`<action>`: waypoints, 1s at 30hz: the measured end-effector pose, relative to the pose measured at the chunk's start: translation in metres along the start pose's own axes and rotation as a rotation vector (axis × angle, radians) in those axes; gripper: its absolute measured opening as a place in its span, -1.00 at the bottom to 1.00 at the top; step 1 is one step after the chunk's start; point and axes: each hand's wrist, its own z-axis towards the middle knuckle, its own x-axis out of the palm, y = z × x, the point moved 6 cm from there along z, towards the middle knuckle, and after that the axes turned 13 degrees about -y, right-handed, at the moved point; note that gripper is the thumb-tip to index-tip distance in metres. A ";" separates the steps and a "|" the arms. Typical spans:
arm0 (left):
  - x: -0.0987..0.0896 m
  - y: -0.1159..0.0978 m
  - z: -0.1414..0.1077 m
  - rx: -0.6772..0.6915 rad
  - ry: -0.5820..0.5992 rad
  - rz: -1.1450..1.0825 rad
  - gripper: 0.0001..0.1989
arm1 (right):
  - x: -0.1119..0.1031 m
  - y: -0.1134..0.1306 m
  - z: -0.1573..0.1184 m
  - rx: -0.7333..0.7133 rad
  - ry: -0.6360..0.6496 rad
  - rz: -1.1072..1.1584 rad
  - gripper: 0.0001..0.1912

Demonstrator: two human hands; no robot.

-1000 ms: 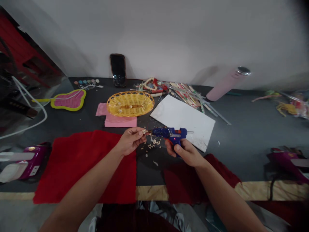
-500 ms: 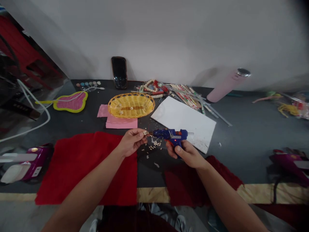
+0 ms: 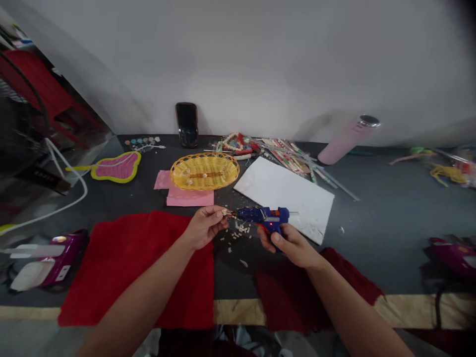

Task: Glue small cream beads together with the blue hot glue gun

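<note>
My right hand (image 3: 288, 239) is wrapped round the grip of a blue glue gun (image 3: 260, 214), whose small red light is on. A clear glue stick pokes out of its back end. The gun's tip points left, at my left hand (image 3: 206, 225), where finger and thumb pinch a small cream-coloured piece (image 3: 224, 212) right by the nozzle. Several small cream bits (image 3: 242, 229) lie scattered on the dark table below the gun. A white board (image 3: 293, 196) is behind my right hand, and a yellow woven basket (image 3: 204, 172) lies beyond my left.
Red cloths (image 3: 137, 267) lie near the front edge. Pink paper (image 3: 189, 198) is under the basket. A phone (image 3: 187, 125) leans on the wall, with wrapped sticks (image 3: 288, 156) and a pink bottle (image 3: 348, 141) to its right. Purple devices (image 3: 63, 258) stand at both sides.
The whole scene sits slightly lower in view and a little to the right. Both hands keep the same holds, with the small piece still at the gun's tip.
</note>
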 end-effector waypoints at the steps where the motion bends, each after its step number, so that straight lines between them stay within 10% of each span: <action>1: 0.000 -0.001 0.000 0.004 -0.001 -0.001 -0.82 | 0.000 0.001 0.000 -0.001 -0.001 0.004 -0.64; 17: 0.003 -0.003 -0.001 0.017 -0.010 0.022 -0.81 | -0.006 -0.003 -0.001 0.075 -0.049 0.114 -0.56; 30: 0.008 -0.008 -0.005 0.024 -0.013 0.026 -0.81 | -0.091 -0.017 0.008 0.243 -0.796 0.349 -0.66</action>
